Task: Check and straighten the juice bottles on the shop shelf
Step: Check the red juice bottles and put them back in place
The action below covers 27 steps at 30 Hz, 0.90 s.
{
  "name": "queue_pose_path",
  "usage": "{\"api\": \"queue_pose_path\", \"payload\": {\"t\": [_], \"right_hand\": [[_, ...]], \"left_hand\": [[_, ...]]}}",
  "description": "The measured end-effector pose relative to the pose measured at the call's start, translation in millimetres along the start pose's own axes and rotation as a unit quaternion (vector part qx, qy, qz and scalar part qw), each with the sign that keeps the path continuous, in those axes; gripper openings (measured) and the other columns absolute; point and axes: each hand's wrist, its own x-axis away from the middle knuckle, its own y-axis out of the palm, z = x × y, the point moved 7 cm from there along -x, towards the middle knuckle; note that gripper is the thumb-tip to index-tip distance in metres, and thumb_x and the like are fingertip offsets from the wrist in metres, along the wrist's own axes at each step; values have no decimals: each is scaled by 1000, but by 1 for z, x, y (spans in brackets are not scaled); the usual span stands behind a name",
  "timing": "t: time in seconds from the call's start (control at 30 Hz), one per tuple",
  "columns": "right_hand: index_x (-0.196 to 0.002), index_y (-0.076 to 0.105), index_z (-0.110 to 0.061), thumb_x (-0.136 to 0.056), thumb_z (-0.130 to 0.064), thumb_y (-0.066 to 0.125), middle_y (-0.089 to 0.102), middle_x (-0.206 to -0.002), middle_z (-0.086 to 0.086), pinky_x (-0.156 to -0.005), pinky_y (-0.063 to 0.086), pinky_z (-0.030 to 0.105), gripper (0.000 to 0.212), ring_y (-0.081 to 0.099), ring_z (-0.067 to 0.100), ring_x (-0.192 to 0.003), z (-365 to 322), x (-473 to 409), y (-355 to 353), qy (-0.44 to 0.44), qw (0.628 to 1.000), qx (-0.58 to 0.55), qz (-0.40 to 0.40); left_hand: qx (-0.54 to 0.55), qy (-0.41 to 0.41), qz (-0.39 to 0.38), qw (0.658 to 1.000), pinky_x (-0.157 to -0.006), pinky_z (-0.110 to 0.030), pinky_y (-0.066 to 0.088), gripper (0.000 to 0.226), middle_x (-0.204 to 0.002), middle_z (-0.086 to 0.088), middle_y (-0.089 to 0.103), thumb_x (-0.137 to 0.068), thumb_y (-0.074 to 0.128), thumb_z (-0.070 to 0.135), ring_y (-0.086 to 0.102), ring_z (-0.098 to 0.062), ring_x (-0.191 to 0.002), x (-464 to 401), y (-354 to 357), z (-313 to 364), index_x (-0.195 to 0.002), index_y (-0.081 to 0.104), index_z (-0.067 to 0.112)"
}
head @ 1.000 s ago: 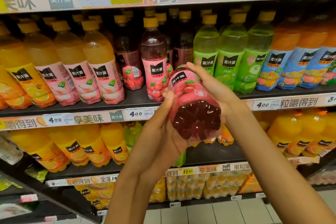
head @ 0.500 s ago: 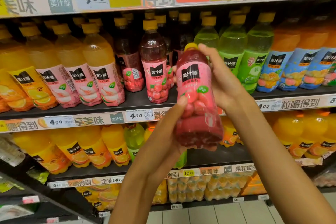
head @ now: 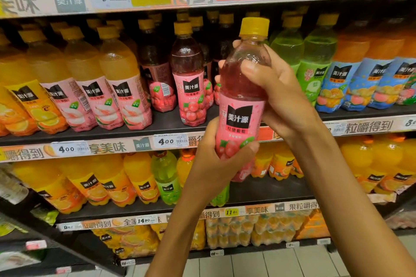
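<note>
Nearest the camera, the left hand (head: 216, 159) is curling round the lower part of a pink juice bottle (head: 242, 105), while the right hand (head: 276, 94) is wrapping its shoulder, thumb across the front. The bottle is standing upright in the air, label facing the camera, in front of the shelf (head: 157, 135). This looks like the checking step, with the bottle off its row. Next it probably needs setting back label-forward, perhaps in the space right of the front red bottle (head: 190, 78), though the held bottle is hiding that spot. Farther back, rear rows are fading into shadow, and bottles at both edges are being cut off.
</note>
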Motion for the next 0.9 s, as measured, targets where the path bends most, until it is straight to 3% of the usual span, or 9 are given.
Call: {"api": "queue_pose_path", "payload": {"t": [0.13,0.3,0.4,0.47,0.53,0.6,0.7,0.8,0.9], "right_hand": [[-114,56,-17,-74,-22,72,64,-109,11,-87,52,36,43,62,25,-100,-12,11,8,-79,995,44,-41],[-131,44,-11,-69,-45,80,62,-122,6,-95,48,47,79,56,33,-117,-13,17,14,-46,986,14,-161],[-121,53,-13,-73,-38,78,64,-112,7,-90,49,45,59,61,30,-107,-10,23,20,-52,977,57,-201],[-113,55,-12,-71,-26,79,65,-107,5,-86,50,39,51,63,27,-101,-11,25,22,-77,973,97,-197],[-112,55,-10,-69,-15,73,66,-106,5,-85,50,37,47,64,26,-99,-12,27,22,-99,972,112,-179],[-113,55,-10,-69,-21,77,66,-107,7,-86,50,39,50,64,29,-101,-13,29,22,-109,974,112,-166],[-116,55,-13,-72,-46,78,65,-111,2,-90,49,39,59,62,25,-106,-15,29,22,-102,974,103,-175],[-116,59,-12,-73,-57,72,67,-111,-1,-89,51,37,63,64,20,-104,-17,22,25,-61,977,26,-201],[-106,67,-10,-78,-36,72,70,-101,6,-82,55,36,39,69,22,-93,-14,18,34,6,961,-127,-246]], "left_hand": [[-35,61,51,996,-73,-27,57,50,-101,-10,70,-73,77,1,69,-22,-90,-3,-7,5,-116,53,12],[-87,80,15,993,-82,-31,56,55,-107,-5,69,-66,81,14,66,-18,-101,-2,-15,7,-115,58,26],[-142,97,37,984,-94,-45,50,65,-122,-12,58,-63,82,21,56,-25,-116,-5,-16,4,-122,55,17],[-155,116,62,979,-95,-39,49,66,-123,-9,57,-64,80,18,56,-20,-117,-5,-13,5,-123,52,18],[-106,126,59,985,-87,-24,51,64,-118,4,63,-67,78,10,60,-9,-110,-4,-12,4,-122,50,27],[-69,134,43,988,-80,-15,50,64,-110,12,67,-67,78,3,64,-4,-104,-2,-15,4,-118,53,33],[-56,133,4,990,-74,-12,51,59,-103,16,71,-64,83,5,67,-1,-95,1,-18,8,-108,62,39],[-26,89,-58,994,-71,-16,53,45,-96,12,74,-63,82,18,70,-5,-88,5,-13,5,-100,68,38],[5,48,-125,991,-78,-20,53,40,-100,8,74,-64,85,36,70,-12,-95,11,-2,-3,-101,70,34]]}}
